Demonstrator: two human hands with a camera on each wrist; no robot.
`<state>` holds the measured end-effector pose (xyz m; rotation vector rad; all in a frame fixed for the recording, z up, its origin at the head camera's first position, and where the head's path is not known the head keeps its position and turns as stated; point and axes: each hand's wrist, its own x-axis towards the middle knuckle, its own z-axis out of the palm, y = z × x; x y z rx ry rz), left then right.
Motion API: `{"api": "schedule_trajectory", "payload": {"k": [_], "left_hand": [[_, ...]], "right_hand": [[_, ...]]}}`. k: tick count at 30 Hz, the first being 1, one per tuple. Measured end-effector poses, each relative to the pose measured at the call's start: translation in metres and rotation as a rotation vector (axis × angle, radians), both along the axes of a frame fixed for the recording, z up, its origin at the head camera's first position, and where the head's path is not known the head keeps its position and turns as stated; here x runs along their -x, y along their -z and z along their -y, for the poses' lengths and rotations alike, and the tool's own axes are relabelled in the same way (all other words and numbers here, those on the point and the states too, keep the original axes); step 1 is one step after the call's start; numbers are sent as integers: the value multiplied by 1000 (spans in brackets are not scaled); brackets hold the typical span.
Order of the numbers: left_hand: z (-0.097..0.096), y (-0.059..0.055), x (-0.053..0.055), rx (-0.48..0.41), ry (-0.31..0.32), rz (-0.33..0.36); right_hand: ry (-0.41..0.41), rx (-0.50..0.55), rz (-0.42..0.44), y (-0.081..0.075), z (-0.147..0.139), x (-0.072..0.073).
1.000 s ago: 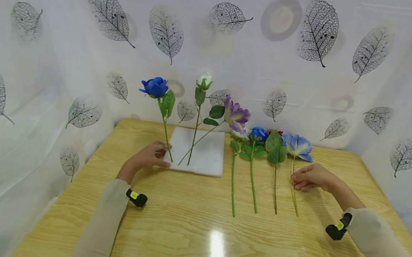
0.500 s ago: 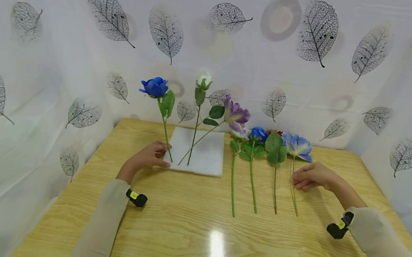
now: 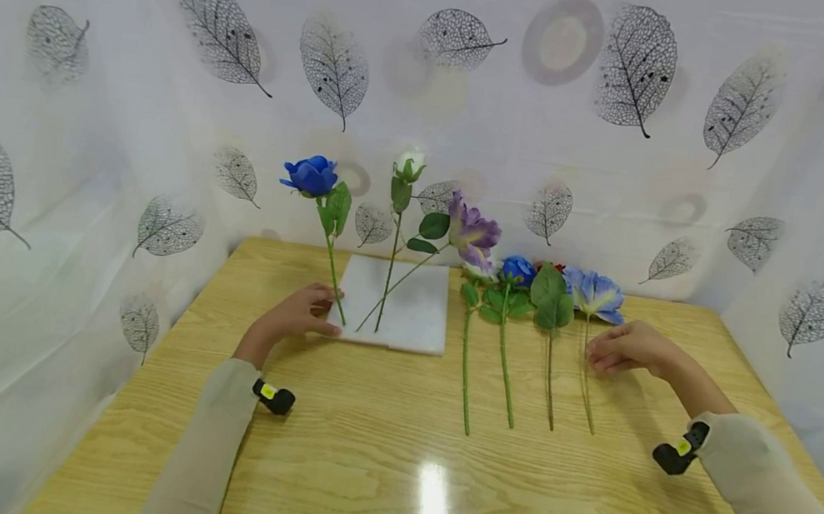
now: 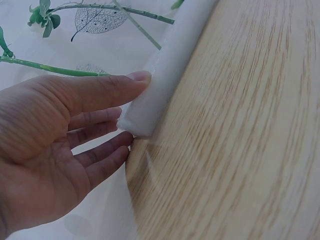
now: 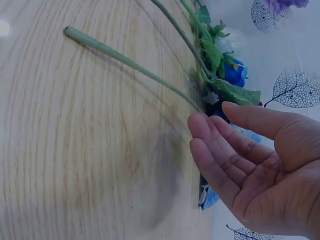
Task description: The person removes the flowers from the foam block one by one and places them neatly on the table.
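My left hand (image 3: 293, 313) holds the near left corner of a white foam block (image 3: 417, 312). In the left wrist view the thumb (image 4: 125, 87) presses its edge and the fingers lie at its side. Stems of a blue rose (image 3: 311, 174), a white rose (image 3: 410, 165) and a purple flower (image 3: 472, 228) stand in the foam, the last leaning right. My right hand (image 3: 632, 349) hovers beside the stem of a light blue flower (image 3: 596, 295) lying on the table. In the right wrist view its fingers are loosely bent, thumb apart, fingertips right by the stem (image 5: 132, 62).
Left of the light blue flower lie a leafy stem (image 3: 550, 364) with a red bloom behind its leaves, another blue rose (image 3: 518, 270) and a white flower (image 3: 481, 271). A leaf-print curtain (image 3: 493, 131) encloses the back and sides of the wooden table (image 3: 332, 441).
My right hand has shifted very slightly up and right, beside the light blue flower's stem. The left hand, the foam block and the flowers stay in place.
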<state>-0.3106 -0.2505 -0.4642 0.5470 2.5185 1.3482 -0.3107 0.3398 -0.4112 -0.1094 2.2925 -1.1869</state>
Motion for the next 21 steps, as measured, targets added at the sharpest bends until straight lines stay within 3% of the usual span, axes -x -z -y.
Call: {"api": "schedule_trajectory", "payload": {"k": [13, 21], "left_hand": [[0, 1, 0, 8, 10, -24], [-1, 1, 1, 10, 1, -10]], "right_hand": [[-9, 57, -99, -13, 38, 5], [17, 185, -177, -18, 82, 10]]}}
